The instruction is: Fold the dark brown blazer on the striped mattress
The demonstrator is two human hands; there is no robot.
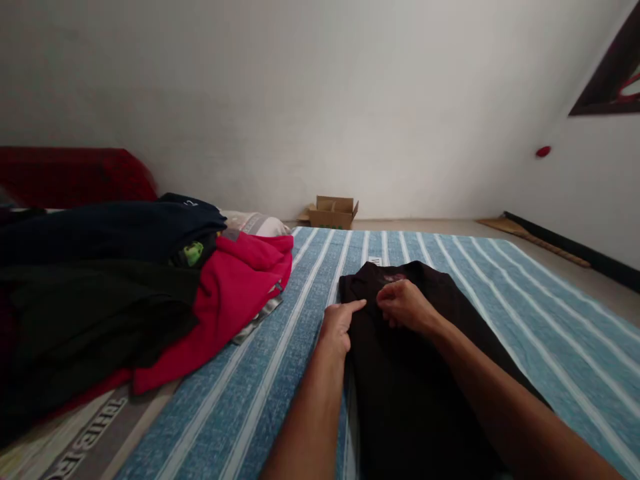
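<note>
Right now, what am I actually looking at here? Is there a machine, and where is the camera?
No machine: these are a person's two bare hands, filmed by one camera worn on the head, looking forward and down. The left hand presses an extended finger on the edge of a dark garment lying on a blue striped sheet. The right hand rests on the garment with fingers curled; whether it pinches the cloth is unclear. To the left lies a pile of clothes, red, black and navy. A cardboard box sits by the wall.
</note>
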